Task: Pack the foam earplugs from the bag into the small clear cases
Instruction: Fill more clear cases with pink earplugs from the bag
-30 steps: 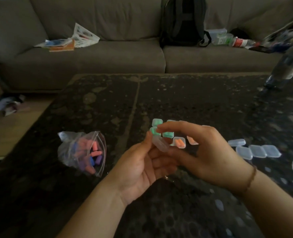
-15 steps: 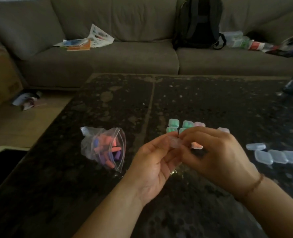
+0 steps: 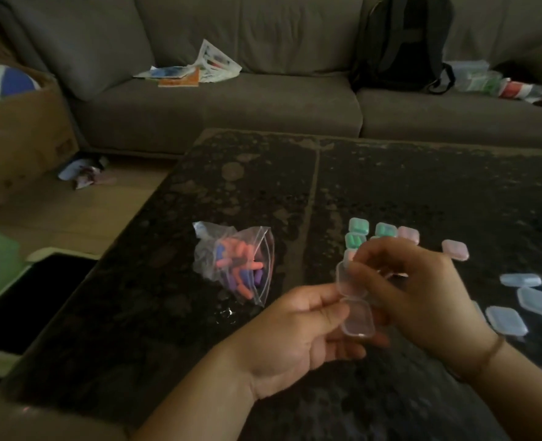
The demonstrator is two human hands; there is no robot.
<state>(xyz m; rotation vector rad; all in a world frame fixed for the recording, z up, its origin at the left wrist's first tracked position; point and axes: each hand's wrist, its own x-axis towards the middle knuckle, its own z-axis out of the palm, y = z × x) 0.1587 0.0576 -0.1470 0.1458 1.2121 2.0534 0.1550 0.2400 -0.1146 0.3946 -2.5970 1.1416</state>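
Note:
A small clear case (image 3: 355, 305) hangs hinged open above the dark table, empty inside. My left hand (image 3: 298, 338) pinches its lower half and my right hand (image 3: 419, 300) grips its upper half. To the left lies a clear zip bag (image 3: 234, 265) holding pink, blue and purple foam earplugs. Behind my hands sit filled cases, green ones (image 3: 358, 226) and pink ones (image 3: 455, 249). Several empty clear cases (image 3: 506, 319) lie at the right edge.
The dark speckled table (image 3: 422, 192) fills the middle. A grey sofa (image 3: 231, 100) behind it carries papers (image 3: 193, 70) and a black backpack (image 3: 403, 43). A cardboard box (image 3: 21, 128) with a ball stands at far left on the wooden floor.
The case in my hands has swung open from shut, its two halves now spread apart. The camera turned left, so the bag and table shifted right in view.

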